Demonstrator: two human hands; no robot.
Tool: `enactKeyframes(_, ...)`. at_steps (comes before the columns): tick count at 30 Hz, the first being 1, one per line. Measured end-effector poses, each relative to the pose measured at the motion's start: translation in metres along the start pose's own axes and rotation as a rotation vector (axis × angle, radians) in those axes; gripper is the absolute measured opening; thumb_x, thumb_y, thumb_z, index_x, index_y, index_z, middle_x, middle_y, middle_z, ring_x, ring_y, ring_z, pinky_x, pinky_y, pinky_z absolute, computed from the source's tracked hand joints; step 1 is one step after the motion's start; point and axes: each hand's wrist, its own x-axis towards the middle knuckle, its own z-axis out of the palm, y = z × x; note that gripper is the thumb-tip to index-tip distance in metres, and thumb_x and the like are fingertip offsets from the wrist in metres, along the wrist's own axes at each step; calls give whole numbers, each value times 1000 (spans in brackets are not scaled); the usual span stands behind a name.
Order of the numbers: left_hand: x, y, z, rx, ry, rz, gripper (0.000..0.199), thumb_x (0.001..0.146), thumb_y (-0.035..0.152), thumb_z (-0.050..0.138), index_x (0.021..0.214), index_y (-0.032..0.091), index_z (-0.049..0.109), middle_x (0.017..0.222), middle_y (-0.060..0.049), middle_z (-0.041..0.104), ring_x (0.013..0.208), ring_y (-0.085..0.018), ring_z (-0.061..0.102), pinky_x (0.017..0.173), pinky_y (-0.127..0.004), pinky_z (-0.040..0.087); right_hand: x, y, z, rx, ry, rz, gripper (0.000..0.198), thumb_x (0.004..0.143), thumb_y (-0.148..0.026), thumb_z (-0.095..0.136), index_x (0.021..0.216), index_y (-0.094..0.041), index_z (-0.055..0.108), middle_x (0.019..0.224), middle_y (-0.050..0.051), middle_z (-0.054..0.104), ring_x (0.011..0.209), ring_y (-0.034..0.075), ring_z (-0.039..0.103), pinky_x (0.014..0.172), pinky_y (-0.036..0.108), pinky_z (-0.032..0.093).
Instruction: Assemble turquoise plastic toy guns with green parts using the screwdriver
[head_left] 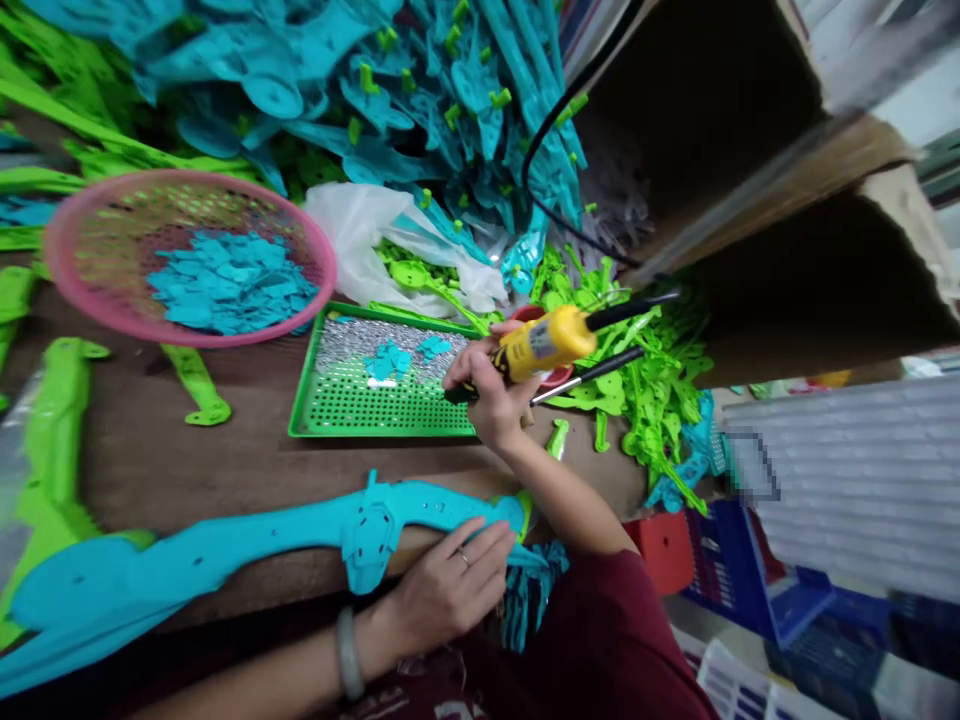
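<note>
My right hand (pixel 499 400) grips a yellow and black electric screwdriver (pixel 544 345), held over the right end of a green perforated tray (pixel 382 435). Its dark nose points left. Small silver screws (pixel 349 345) and flat blue pieces (pixel 388 360) lie in the tray. Just below the tool is a thin black-and-silver rod (pixel 589 375); I cannot tell if the hand touches it. My left hand (pixel 457 580), with its fingers stretched out flat, rests on the right end of a long blue plastic part (pixel 270 535). A green piece (pixel 525 510) shows at that end.
A pink basket (pixel 71 285) holds flat blue pieces (pixel 232 280). Behind are heaped blue parts (pixel 450 90), a white plastic bag (pixel 341 230) and a black cable (pixel 529 165). Green parts (pixel 645 390) pile up at right, beside cardboard boxes (pixel 780 190). Blue crates (pixel 750 580) stand lower right.
</note>
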Motion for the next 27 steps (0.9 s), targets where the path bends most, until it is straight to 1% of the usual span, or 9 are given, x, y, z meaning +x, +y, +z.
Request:
enactKeyframes(4,-9,4,-5,-273,-83,-214,31,96,5,51,121,16,67,149,-15,48,142,-31,41,118,-50,38,-47,-63,-40,-120,28,-18,37,88,-58,57,112,-31,47,57,-9,44,44,14,51,45,30,53)
enactKeyframes(7,-16,3,-7,-468,-163,-334,35,96,8,54,126,20,66,151,-11,45,143,-31,38,120,-53,33,-102,-91,-69,-157,60,-61,25,93,-48,57,112,-36,47,56,-9,45,39,14,46,38,29,49)
enactKeyframes(10,-20,0,-9,-585,-196,-417,37,95,9,57,129,21,66,148,-10,48,143,-31,37,122,-54,29,-148,-91,-89,-120,130,-85,26,92,-37,59,114,-37,46,58,-8,49,39,15,48,37,28,47)
enactKeyframes(13,-20,0,-11,-603,-189,-451,34,94,9,59,123,22,69,145,-10,51,142,-32,38,122,-55,26,-174,-79,-98,-94,144,-70,33,89,-40,60,116,-35,43,58,-8,49,40,17,51,39,31,49)
enactKeyframes(15,-19,0,-11,-561,-172,-439,32,94,8,58,120,21,71,144,-10,53,141,-31,40,122,-55,27,-181,-71,-101,-100,135,-61,34,88,-41,59,116,-35,41,58,-8,49,41,18,52,42,34,51)
enactKeyframes(20,-18,1,-10,-448,-149,-369,31,94,8,57,118,20,71,141,-12,56,139,-32,43,120,-57,31,-187,-51,-105,-193,85,-109,33,89,-34,58,116,-36,38,61,-8,51,42,16,53,42,32,51)
enactKeyframes(22,-15,2,-11,-324,-115,-274,31,94,6,56,119,19,70,141,-12,56,138,-31,45,117,-56,37,-186,-48,-106,-206,30,-133,33,89,-32,58,116,-36,38,61,-9,51,42,16,54,43,31,51)
enactKeyframes(25,-8,5,-12,-2,-37,-64,24,94,4,57,113,13,69,140,-16,58,136,-32,50,113,-53,45,-181,-56,-107,-172,-34,-172,34,89,-31,59,117,-34,41,63,-9,52,45,14,57,45,29,51)
enactKeyframes(27,-2,8,-13,164,-24,15,16,94,3,58,106,7,68,137,-19,60,133,-34,53,110,-52,47,-176,-71,-108,-165,-68,-89,38,86,-32,63,117,-34,41,64,-8,53,50,15,61,49,29,52)
